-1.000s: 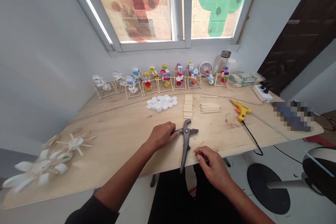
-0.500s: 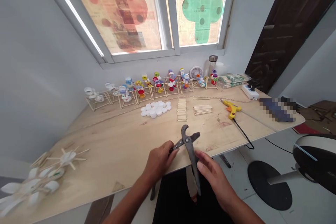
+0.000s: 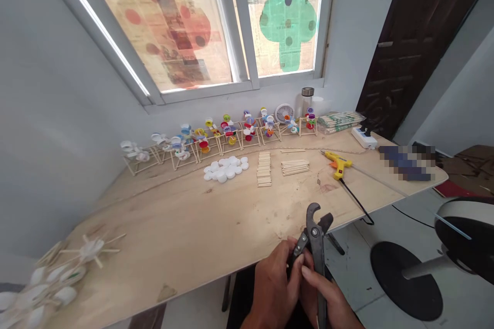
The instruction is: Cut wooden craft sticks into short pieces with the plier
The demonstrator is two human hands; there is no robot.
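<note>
Both hands are together at the table's front edge, around a dark metal pipe cutter [image 3: 317, 239] with a hooked jaw and a blade spread apart. My left hand [image 3: 275, 280] is closed round the shorter handle, thumb pressed along it. Against the long handle, which points down towards my lap, my right hand [image 3: 332, 295] is closed, its thumb near the left thumb. Part of the right fingers is hidden behind the handles. Beyond the tool on the table lie a bundle of short wooden sticks [image 3: 295, 166], a column of sticks [image 3: 264, 169] and a pile of white bottle caps [image 3: 227, 168].
A yellow glue gun [image 3: 339, 163] lies to the right, its cord over the edge. Stick frames with coloured cap wheels [image 3: 231, 133] line the wall. A power strip [image 3: 364, 138] and bagged sticks [image 3: 339, 121] are at back right. White cap wheels [image 3: 50, 288] lie at far left.
The pipe cutter has moved right and towards me, off the tabletop. My right hand has gone from beside the long handle to gripping it, and the hands have come together.
</note>
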